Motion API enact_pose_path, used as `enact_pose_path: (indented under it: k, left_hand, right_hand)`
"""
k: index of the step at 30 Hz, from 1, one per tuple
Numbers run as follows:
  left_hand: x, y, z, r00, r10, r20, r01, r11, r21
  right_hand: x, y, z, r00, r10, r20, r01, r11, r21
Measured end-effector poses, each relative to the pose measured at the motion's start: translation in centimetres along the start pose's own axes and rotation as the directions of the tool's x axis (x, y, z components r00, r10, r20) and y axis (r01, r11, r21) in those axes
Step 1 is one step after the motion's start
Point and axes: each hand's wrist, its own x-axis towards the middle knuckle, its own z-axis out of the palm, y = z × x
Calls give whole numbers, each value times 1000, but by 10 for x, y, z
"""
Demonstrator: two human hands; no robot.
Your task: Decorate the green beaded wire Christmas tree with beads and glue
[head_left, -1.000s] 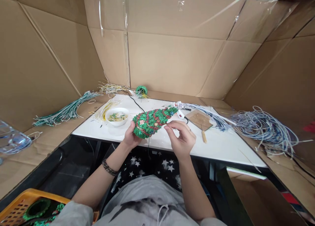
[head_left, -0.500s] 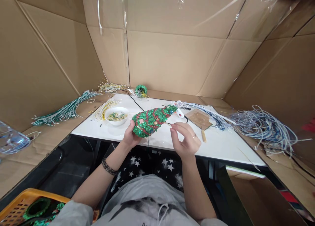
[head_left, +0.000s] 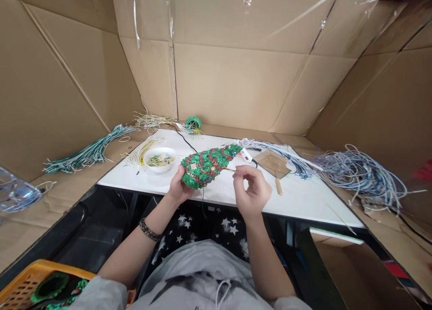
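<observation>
A small green beaded Christmas tree (head_left: 205, 165) with red garland lies tilted, its tip pointing right and away from me. My left hand (head_left: 180, 184) grips it by its wide base, the thumb on the near-left side. My right hand (head_left: 252, 188) is closed in a pinch to the right of the tree. From its fingertips a thin yellowish wire (head_left: 230, 169) runs to the tree's side; where the wire ends is too small to make out. A dark thread hangs below the tree.
On the white table (head_left: 303, 197) stand a white bowl (head_left: 159, 169) of short wire pieces and a brown square plate (head_left: 272, 162) with a wooden-handled tool (head_left: 278, 184). Wire bundles (head_left: 364, 172) lie right and left. An orange basket (head_left: 20, 280) is at lower left, cardboard walls around.
My right hand has shifted slightly left, its fingers curling more tightly, while the wire still runs to the tree. The left hand and tree are nearly unchanged.
</observation>
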Motion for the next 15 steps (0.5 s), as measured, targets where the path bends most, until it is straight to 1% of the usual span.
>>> enact_pose_path:
  k: [1, 2, 3, 4, 5, 6, 7, 8, 9, 12, 15]
  left_hand:
    - [0, 0, 0, 1000, -5, -4, 5, 1000, 1]
    - [-1, 0, 0, 1000, -1, -12, 1, 1000, 1]
    - [-1, 1, 0, 1000, 9, -22, -9, 1000, 2]
    - [-1, 1, 1, 999, 22, -31, -22, 1000, 4]
    - [-1, 1, 1, 999, 36, -38, -36, 999, 7]
    - [-1, 1, 1, 998, 48, -41, -47, 999, 12]
    - [0, 0, 2, 998, 54, -40, -53, 998, 20]
    - [0, 0, 2, 998, 56, -35, -55, 998, 27]
    - [0, 1, 2, 998, 59, -29, -58, 998, 34]
    - [0, 1, 3, 999, 48, -12, -48, 998, 42]
    - [-1, 2, 2, 1000, 17, -13, -16, 1000, 26]
  right_hand:
    - [0, -3, 1, 981, 195, -1, -194, 974, 121]
    - [0, -5, 2, 924, 379, 47, -378, 892, 247]
    - [1, -7, 2, 845, 518, 132, -528, 771, 356]
    - [2, -8, 1, 764, 602, 231, -635, 640, 433]
    - [4, -8, 0, 702, 639, 315, -698, 530, 482]
    - [5, -7, -1, 668, 643, 374, -727, 457, 513]
    - [6, -6, -2, 662, 630, 406, -731, 423, 535]
    - [7, -5, -2, 679, 607, 413, -716, 424, 554]
    - [7, -3, -3, 710, 577, 404, -689, 451, 567]
    - [4, 1, -4, 814, 477, 332, -578, 609, 543]
    - [0, 5, -5, 901, 359, 245, -433, 786, 442]
